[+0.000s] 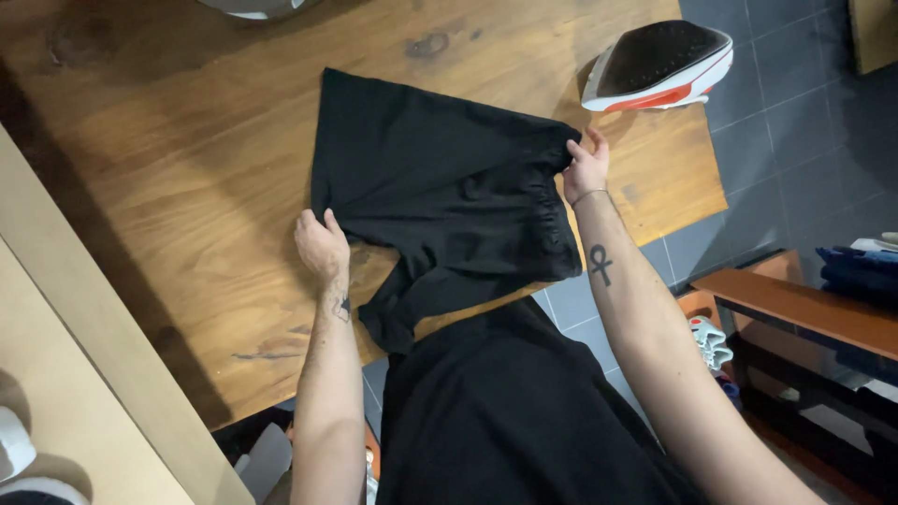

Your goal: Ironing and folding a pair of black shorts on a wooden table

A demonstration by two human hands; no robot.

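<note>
Black shorts [440,178] were spread across the wooden bench [168,159], with the elastic waistband bunched toward the right edge and one leg draped over the near edge of the bench. The fabric was gripped at two places: the left hand [321,245] was closed on the lower left part of the shorts, fingers curled into the cloth, and the right hand [586,170] was pinched on the upper end of the waistband. Both forearms were seen reaching in from below, each marked with a small dark tattoo, and a thin bracelet was worn at the right wrist. A clothes iron [659,64] with a dark soleplate and red and white body was stood on the far right corner of the bench, just beyond the right hand. Grey floor tiles [795,122] were visible past the bench edge, and a low wooden shelf [804,313] was seen at the right
</note>
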